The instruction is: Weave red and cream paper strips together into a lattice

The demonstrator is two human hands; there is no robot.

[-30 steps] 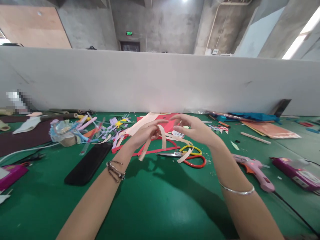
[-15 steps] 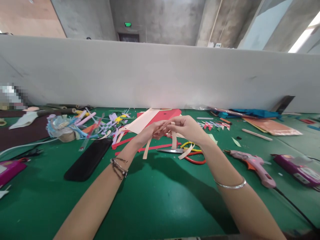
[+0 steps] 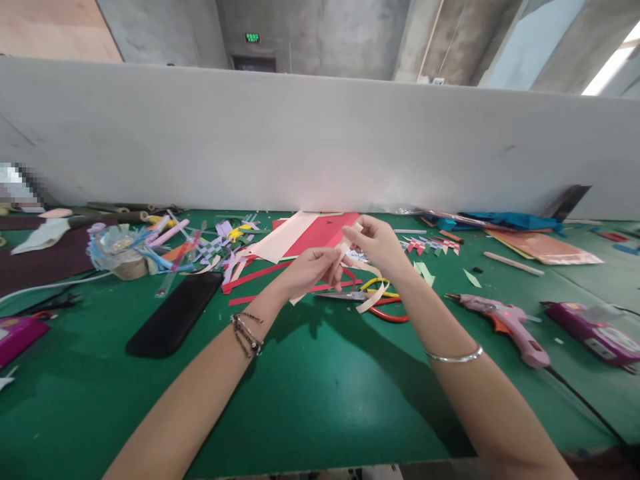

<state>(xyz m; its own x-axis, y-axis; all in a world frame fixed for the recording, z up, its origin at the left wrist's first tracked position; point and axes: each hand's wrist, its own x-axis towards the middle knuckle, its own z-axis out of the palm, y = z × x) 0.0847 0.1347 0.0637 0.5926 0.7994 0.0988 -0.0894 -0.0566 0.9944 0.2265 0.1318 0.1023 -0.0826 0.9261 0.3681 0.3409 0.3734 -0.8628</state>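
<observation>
As L hand (image 3: 314, 272) & R hand (image 3: 379, 245) pinch pale strip (image 3: 345, 249), green tbl (image 3: 320, 413), grey partition (image 3: 320, 133), concrete wall (image 3: 320, 40)

A narrow, pale paper strip (image 3: 344, 248), partly hidden by the left hand (image 3: 310, 270) and right hand (image 3: 380, 245) pinching it, slants in the air near the scissors (image 3: 343, 295).

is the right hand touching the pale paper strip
Touching: the head view shows the right hand pinching the pale paper strip between thumb and fingers.
</observation>
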